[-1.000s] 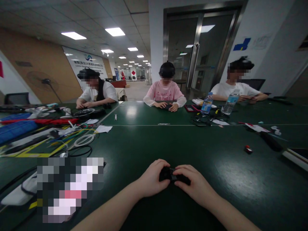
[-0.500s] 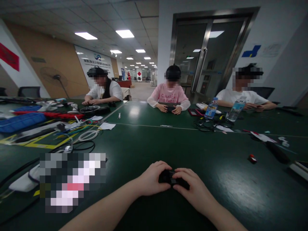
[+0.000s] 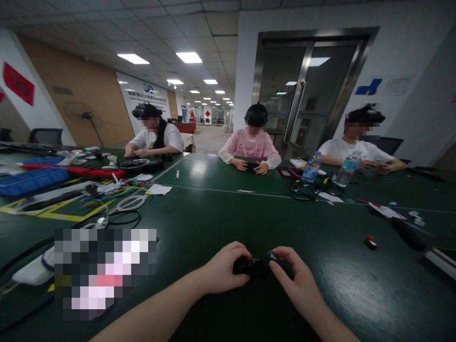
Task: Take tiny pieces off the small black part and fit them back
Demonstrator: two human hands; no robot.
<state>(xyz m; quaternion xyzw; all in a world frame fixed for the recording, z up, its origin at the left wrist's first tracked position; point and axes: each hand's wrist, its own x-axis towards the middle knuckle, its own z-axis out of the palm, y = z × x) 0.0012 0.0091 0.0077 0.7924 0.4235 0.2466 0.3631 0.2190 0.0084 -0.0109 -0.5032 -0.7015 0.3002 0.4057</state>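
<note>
On the dark green table, my left hand [image 3: 225,267] is closed round a black object [image 3: 252,266], its thumb along the near side and its fingers over the far side. Just to the right, my right hand [image 3: 296,273] pinches a small dark piece [image 3: 273,256] between thumb and fingertips. A gap now shows between that piece and the black object. What exactly the two things are is too dark to make out.
Cables [image 3: 131,203], a white power strip [image 3: 33,268] and a blue tray [image 3: 35,180] lie at the left. A small red object [image 3: 370,242] is at the right. Two bottles [image 3: 311,167] stand farther back. Three people sit across the table.
My right hand has moved a little right, away from the black object, with a small piece between its fingertips. My left hand has stayed round the black object.
</note>
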